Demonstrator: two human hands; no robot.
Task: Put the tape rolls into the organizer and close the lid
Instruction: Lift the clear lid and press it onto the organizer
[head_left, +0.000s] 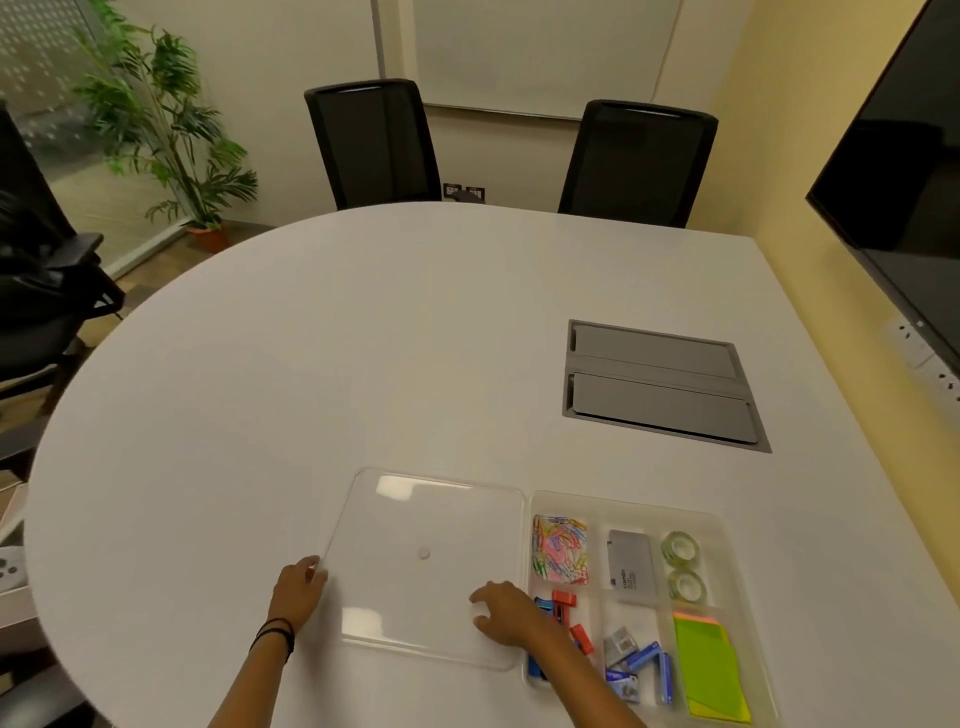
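Clear plastic makes up both the lid (431, 561) and the organizer (727, 525), which lie side by side on the white table (311, 364), edges touching, the lid to the left and lying flat. One organizer shows six compartments in two rows of three. Two tape rolls (683, 564) sit in the far right compartment, one behind the other, both greenish and see-through. Near them, the far middle compartment holds one grey box (629, 564), and the far left one a heap of coloured paper clips (560, 548), too many to count. In the near row, the right compartment holds a stack of sticky notes (711, 670), green and yellow with a pink edge; the middle one holds several small blue and grey staple boxes (639, 665); the left one holds red and blue items (563, 605), partly hidden by the forearm.

Both hands are on the lid. The left hand (297, 590) has its fingers curled at the lid's left edge, gripping it. The right hand (501, 610) rests on the lid's near right part, fingers bent over the surface; whether it grips the edge cannot be told.

Two black chairs (376, 140) stand at the far side of the table, and one grey panel (660, 384) is set into the tabletop.
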